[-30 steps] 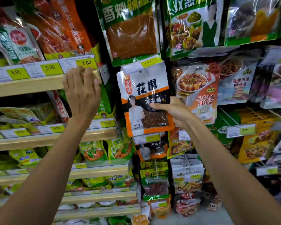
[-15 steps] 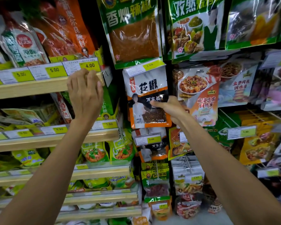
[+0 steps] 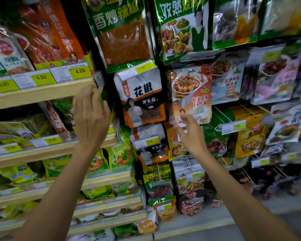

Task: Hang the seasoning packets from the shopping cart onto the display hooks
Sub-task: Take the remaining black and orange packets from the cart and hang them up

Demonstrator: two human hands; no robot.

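A white and orange peppercorn packet [image 3: 142, 98] hangs on a display hook under a yellow price tag [image 3: 137, 70], free of both hands. My right hand [image 3: 189, 134] is lowered to its right, fingers loosely spread, holding nothing; it is blurred. My left hand [image 3: 90, 115] is raised with straight fingers, its fingertips at the underside of the wooden shelf edge [image 3: 42, 93], left of the packet. The hook itself is hidden behind the packet. No shopping cart is in view.
Wooden shelves [image 3: 47, 153] with green and yellow sachets fill the left. Hooks with hanging packets cover the right, among them a tofu sauce packet [image 3: 193, 94] and a large green chilli bag [image 3: 122, 32] above. Grey floor [image 3: 215, 223] shows at the bottom.
My right hand let go of the peppercorn packet and dropped down to the right. The packet now hangs by itself. My left hand slid down from the shelf's front to below its edge.
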